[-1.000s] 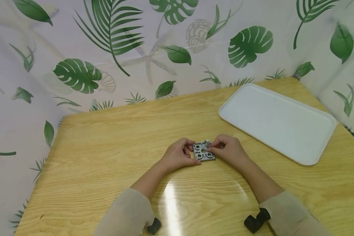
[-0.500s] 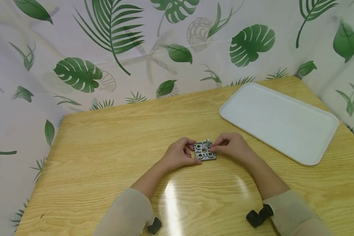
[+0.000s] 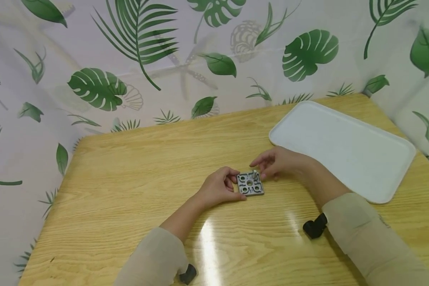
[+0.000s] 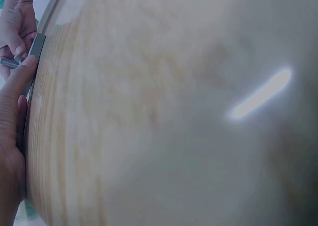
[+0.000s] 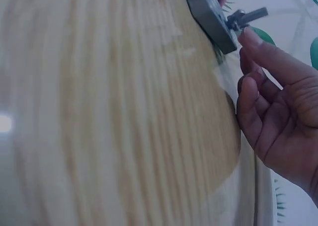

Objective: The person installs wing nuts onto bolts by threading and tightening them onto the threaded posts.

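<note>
A small square metal plate [image 3: 251,190] with round holes lies on the wooden table. My left hand [image 3: 218,186] grips it from the left, with the thumb at its near edge and the fingers at the far side. From the plate's far right corner rises a silvery bolt [image 3: 255,175] with a thicker, wing-like piece low on its shank, clearest in the right wrist view. Just right of that bolt hovers my right hand [image 3: 280,161], its index finger and thumb spread apart. In the right wrist view the thumb tip [image 5: 252,36] is right beside the bolt, and the other fingers curl loosely.
A white rectangular tray [image 3: 346,147] lies at the table's back right, with my right forearm overlapping its near side. Leaf-patterned cloth [image 3: 186,51] hangs behind the table. Black wrist straps [image 3: 314,227] stick out from the beige sleeves.
My right hand has let go of the bolt and moved slightly up and away, its fingers spreading. The forearm has swung outward. My left hand still holds the plate in place.
</note>
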A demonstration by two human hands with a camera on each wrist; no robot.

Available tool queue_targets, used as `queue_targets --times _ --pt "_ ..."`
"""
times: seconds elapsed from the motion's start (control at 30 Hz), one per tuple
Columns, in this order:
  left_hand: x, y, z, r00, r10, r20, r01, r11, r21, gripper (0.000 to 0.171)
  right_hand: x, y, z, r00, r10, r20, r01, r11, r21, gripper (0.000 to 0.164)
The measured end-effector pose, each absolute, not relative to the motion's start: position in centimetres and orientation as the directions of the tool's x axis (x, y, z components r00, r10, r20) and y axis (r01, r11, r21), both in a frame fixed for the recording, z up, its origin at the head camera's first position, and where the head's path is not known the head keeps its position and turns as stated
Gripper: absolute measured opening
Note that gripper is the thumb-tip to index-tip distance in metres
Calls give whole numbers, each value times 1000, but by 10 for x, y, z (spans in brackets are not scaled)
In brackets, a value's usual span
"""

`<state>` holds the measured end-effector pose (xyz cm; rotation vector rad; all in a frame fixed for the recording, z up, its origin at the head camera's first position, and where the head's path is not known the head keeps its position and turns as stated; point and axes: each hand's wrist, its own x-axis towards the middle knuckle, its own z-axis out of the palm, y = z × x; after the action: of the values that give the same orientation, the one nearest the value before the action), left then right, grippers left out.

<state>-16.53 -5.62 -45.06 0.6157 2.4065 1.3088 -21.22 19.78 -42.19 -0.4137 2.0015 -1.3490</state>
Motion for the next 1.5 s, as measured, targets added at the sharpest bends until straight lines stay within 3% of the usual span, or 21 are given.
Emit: queue_targets --times 0.1,0.23,0.43,0.6,0.83,1.13,1.5 --pt "-164 -56 -450 -849 521 -90 211 489 846 65 -215 194 -423 -698 -632 -337 55 422 -905 46" --pt "-163 -55 -449 -849 521 -84 221 496 840 64 -213 190 -425 -720 -612 -326 10 462 -887 36" --pt "-165 -55 -449 -853 516 -73 222 487 845 63 -205 190 -430 -792 -530 -304 17 477 -878 22" --pt "-165 -55 -450 -851 521 -70 229 487 843 63 -192 192 -440 -872 -462 -163 -65 439 -896 17" --pt "-164 -55 -450 -851 518 -86 212 490 846 64 -166 185 -446 -961 -260 -97 -38 470 -882 18" --pt "-165 -57 -450 -849 525 -59 242 485 840 63 -146 168 -436 -984 -143 -102 -1 587 -810 19" --pt "-165 -56 -452 -847 529 -58 232 464 855 63 -147 175 -434 -974 -180 -135 7 575 -818 25"
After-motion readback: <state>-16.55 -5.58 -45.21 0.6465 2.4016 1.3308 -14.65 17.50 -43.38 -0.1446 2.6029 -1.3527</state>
